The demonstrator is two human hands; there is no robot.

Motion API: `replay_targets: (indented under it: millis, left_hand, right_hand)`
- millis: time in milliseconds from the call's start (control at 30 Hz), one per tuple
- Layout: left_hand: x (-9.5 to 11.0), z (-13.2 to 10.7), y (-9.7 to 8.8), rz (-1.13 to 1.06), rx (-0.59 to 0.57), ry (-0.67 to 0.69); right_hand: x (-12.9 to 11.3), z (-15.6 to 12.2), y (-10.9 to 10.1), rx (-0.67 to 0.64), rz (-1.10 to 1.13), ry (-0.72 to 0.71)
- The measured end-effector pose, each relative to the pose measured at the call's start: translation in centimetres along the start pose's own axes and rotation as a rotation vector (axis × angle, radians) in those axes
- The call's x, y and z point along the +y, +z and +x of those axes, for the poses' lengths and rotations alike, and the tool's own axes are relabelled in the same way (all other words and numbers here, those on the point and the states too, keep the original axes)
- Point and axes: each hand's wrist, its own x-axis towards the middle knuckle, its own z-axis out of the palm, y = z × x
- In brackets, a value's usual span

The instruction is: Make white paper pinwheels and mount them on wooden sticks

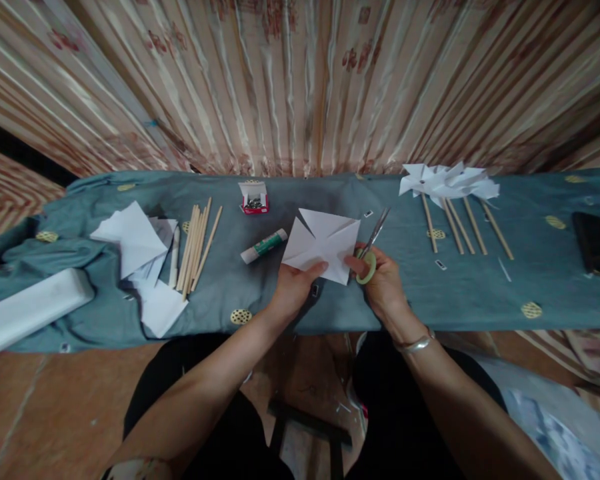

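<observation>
My left hand [294, 285] pinches the near edge of a white square paper sheet [320, 247] that has diagonal cuts from its corners. My right hand [380, 277] grips a pair of scissors [373, 245] with green handles, its blades pointing up and away beside the sheet's right edge. Both hands hover over a table covered with a grey-blue cloth [480, 293].
A glue stick [264, 246] and a small red box of pins [253, 197] lie left of the sheet. Wooden sticks [196, 245] and loose white papers [135, 243] sit further left. Finished paper pinwheels on sticks [447, 187] lie right. A dark object [597, 243] is at the far right.
</observation>
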Motion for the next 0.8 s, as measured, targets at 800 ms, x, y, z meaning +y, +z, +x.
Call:
replay_targets:
  millis: [800]
  left_hand:
    - [3.4, 3.7, -2.1, -0.077, 0.137, 0.216]
  right_hand:
    - [-0.9, -4.3, -0.6, -0.643, -0.281, 0.23]
